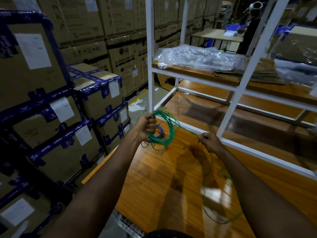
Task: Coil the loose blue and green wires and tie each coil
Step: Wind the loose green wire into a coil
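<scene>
The left hand (145, 126) was closed round one green coil (172, 129), gripping its loops at their upper left and holding the ring above the far left part of the table (154, 177). One small bundle of blue wire (159, 133) showed inside the green ring, just beside the curled fingers; whether that hand held it too could not be told. The right hand (210, 142) pinched a single green strand that ran taut from the coil. Past that hand the loose wire (211, 162) trailed down onto the table and lay in a few blurred loops near its front right edge.

A white rack (151, 66) stood on the table. Its upper shelf held a heap of clear plastic (197, 57) and, beside it, some flattened cardboard (257, 73). The lower shelf showed only bare wood where it was in view.

On the left stood at least six boxes (97, 90) bound in blue tape, each with a white label, all sealed, so their contents could not be seen. Behind them rose a wall of plain brown cartons (127, 54), also shut. Part of a wire basket (130, 224) showed under the table's near edge; what it held was hidden. One other person (252, 23) stood far back beyond the rack.
</scene>
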A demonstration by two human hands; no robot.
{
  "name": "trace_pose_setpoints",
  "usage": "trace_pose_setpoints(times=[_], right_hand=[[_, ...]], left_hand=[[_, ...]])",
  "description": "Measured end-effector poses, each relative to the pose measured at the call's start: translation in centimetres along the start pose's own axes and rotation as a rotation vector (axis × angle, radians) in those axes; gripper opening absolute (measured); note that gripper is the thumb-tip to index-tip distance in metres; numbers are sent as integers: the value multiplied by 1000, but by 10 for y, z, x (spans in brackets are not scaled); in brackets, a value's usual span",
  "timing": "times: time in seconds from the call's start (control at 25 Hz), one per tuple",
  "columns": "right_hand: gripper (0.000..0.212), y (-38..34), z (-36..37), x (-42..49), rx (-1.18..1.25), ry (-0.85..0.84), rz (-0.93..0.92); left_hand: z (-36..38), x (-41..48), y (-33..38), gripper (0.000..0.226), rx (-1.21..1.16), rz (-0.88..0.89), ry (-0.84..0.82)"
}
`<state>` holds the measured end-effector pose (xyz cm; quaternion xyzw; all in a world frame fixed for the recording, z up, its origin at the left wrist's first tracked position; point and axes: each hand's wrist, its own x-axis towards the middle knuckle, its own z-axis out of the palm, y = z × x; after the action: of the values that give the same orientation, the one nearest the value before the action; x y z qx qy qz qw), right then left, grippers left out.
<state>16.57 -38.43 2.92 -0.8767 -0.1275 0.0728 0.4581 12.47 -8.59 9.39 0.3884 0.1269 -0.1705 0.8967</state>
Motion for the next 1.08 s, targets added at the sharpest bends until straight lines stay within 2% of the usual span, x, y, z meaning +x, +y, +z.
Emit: trace_pose_setpoints(times=[0.2, 0.36, 0.44, 0.48, 0.56, 0.64, 0.72, 0.8, 0.88, 1.08], right_hand=[[26, 42, -14, -15, -55, 32, 186], [22, 62, -14, -15, -90, 122, 287], [17, 50, -11, -9, -260, 117, 312], [14, 38, -10, -7, -414, 6, 311], [10, 3, -10, -5, -558, -395, 283], [9, -37, -10, -3, -397, -741, 276], [6, -73, -11, 2, -182, -846, 156], [6, -105, -14, 5, -16, -774, 18], [7, -132, -17, 6, 67, -593, -71], [22, -152, -8, 17, 146, -176, -94]], left_hand=[[-12, 9, 37, 42, -292, 331, 215], [-16, 18, 49, 44, -205, 460, 383], [-9, 24, 39, 43, -128, 459, 420], [-6, 26, 34, 43, -86, 454, 434], [-1, 28, 28, 42, 55, 439, 476], [0, 29, 22, 42, 252, 404, 493], [4, 27, 14, 41, 446, 348, 450], [8, 23, 5, 36, 581, 285, 385], [11, 22, -6, 36, 681, 208, 313], [17, 16, -31, 34, 644, 48, 126]])
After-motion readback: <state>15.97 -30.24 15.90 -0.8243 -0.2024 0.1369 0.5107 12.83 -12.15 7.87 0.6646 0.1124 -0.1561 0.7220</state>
